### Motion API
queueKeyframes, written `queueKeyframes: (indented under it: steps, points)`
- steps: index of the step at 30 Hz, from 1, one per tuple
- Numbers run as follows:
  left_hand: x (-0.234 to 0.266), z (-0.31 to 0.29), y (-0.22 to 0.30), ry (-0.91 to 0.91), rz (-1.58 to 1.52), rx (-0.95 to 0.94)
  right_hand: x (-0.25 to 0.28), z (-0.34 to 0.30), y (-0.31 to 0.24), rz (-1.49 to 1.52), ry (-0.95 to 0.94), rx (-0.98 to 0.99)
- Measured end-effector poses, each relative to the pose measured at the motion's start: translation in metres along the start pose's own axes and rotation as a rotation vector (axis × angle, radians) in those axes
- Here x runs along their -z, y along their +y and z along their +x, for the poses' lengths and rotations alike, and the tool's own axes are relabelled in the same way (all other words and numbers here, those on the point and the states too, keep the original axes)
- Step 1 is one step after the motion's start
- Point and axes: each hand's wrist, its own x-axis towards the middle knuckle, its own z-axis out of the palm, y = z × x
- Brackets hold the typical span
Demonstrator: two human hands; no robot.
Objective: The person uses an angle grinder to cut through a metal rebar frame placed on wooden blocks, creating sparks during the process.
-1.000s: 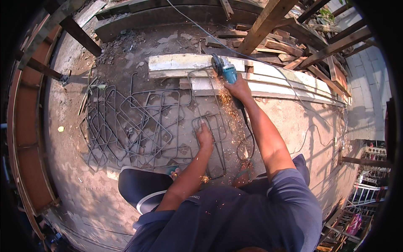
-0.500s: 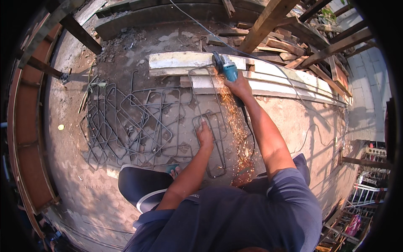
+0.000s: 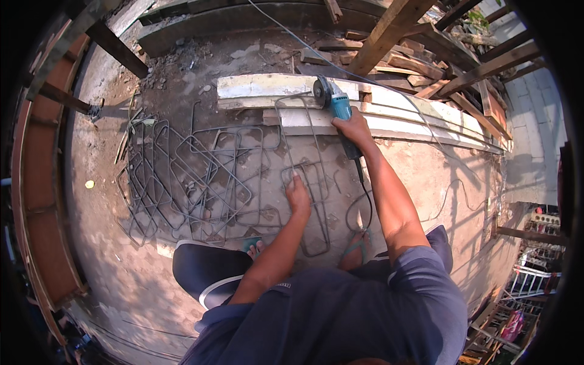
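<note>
Grinder (image 3: 342, 111) shifted slightly right since half second ago, disc (image 3: 320, 91) now above white planks (image 3: 261, 86), nearer their left end than right. Right hand (image 3: 354, 128) wrapped around grinder body; cord (image 3: 361, 172) hangs down toward right foot (image 3: 350, 260). Left hand (image 3: 297, 198) closed on bent rod frame (image 3: 284, 135), exact finger contact hidden; frame's far end reaches over planks' left part. Tangle of bent rods (image 3: 230, 182) lies on ground, left of left hand.

Beneath us we see a rough, grey-brown paved floor (image 3: 413, 176), sunlit in patches. On it we find a tangle of bent, dark-grey metal rods (image 3: 233, 174), long white-faced beams (image 3: 255, 87), brown scrap timber (image 3: 413, 64) and a small, roundish yellow object (image 3: 89, 184).
</note>
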Motion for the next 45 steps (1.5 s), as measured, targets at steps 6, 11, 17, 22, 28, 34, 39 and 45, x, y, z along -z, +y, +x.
queueKeyframes:
  steps: [6,11,17,22,28,34,39,45]
  points:
    - [-0.005,-0.019,0.022,-0.137,0.008,-0.065,0.054,-0.018,0.023,0.239,0.093,-0.086]
    - [-0.014,0.01,0.06,-0.097,0.15,-0.142,0.108,-0.035,0.052,0.294,0.217,-0.116]
    - [0.02,-0.055,0.008,-0.189,0.509,0.079,0.145,-0.074,0.086,0.487,0.361,-0.161]
    - [0.037,-0.093,0.008,-0.139,0.381,0.194,0.16,-0.117,0.072,0.591,0.343,-0.199]
    - [-0.016,-0.057,0.024,-0.258,0.335,0.164,0.161,-0.145,0.102,0.649,0.471,-0.212]
    - [-0.045,-0.034,0.003,-0.36,0.494,0.196,0.161,-0.155,0.09,0.651,0.472,-0.254]
    - [-0.043,-0.056,0.03,-0.389,0.336,0.23,0.157,-0.147,0.077,0.708,0.425,-0.242]
    - [-0.015,-0.083,0.169,-0.441,-0.028,0.109,0.133,-0.129,0.082,0.646,0.37,-0.21]
